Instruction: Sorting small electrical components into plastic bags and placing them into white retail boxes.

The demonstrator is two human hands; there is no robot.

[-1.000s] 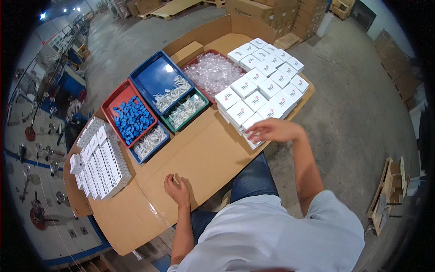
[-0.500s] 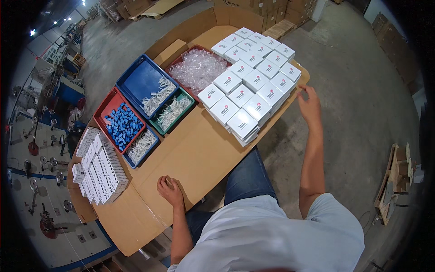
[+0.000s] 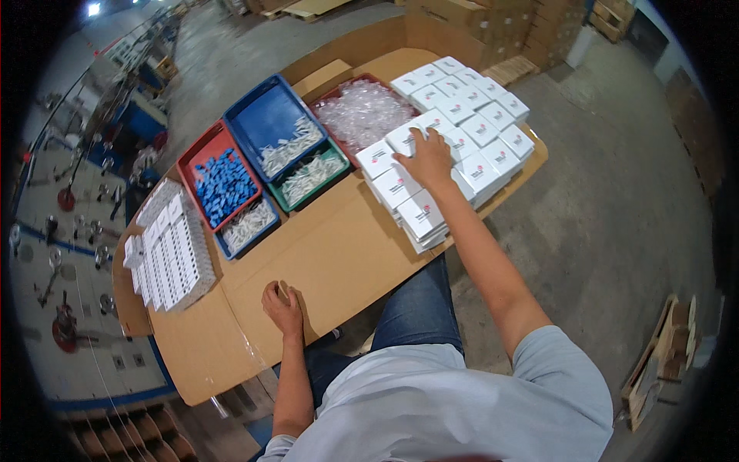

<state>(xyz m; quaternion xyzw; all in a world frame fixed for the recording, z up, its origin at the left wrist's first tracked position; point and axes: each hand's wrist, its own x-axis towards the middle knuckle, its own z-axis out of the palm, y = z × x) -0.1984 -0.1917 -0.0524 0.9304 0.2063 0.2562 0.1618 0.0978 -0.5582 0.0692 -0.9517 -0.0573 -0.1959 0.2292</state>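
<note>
The right hand point(image 3: 429, 158) is above the white boxes point(image 3: 477, 129), a little right of the middle of the frame. Its fingers are parted, with the thumb toward the left and the longer fingers toward the top. They seem to touch the box tops near the pile's left side, but I cannot tell if one box is gripped between them (the hand itself covers that place).

The boxes lie in close rows, under the hand and beyond it, toward the upper right of the frame. Seen from above, each top is nearly square, so I find no clear long axis in a single box. The pile as a whole is longer from lower left to upper right, beside the edge of the table point(image 3: 308, 246). The right arm enters from the lower right and crosses the pile's near side.

The left hand point(image 3: 283, 309) is well apart from the boxes, at the table's near edge, below and left of the middle of the frame. It is half curled, with a gap between thumb and fingers, and I see nothing inside. Of the two, the right hand is clearly nearer to the boxes; the left hand has only bare table close to it.
</note>
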